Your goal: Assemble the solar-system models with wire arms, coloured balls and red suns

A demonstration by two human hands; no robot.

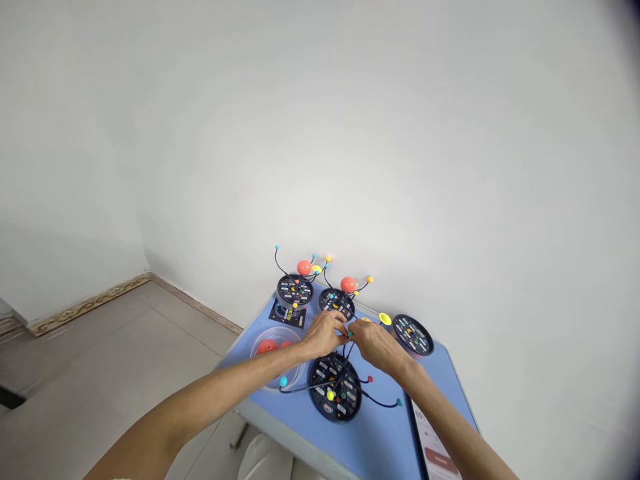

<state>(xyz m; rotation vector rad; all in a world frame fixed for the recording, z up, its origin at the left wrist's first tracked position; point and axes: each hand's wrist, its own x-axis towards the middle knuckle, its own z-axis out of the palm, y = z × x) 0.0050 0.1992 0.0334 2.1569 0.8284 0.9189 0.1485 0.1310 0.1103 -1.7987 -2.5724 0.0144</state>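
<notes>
Close together above the table's middle, my left hand (324,332) and my right hand (373,341) meet at the fingertips. A small blue ball (350,333) shows between them, in the pinched fingers of my right hand. My left fingers close around the upper end of a thin black rod (345,349). That rod rises from a planet model with a round black base (334,407), below both hands. Other rods on this model carry a light blue ball (283,381), a yellow ball (331,395), a red ball (370,379) and a green ball (399,402).
Two similar models (295,291) (337,303) with big red balls stand at the blue table's (310,437) back. Another round base (413,335) sits back right, near a yellow dish (385,319). A clear tub (256,335) holds red pieces. A phone-like screen (434,447) lies front right.
</notes>
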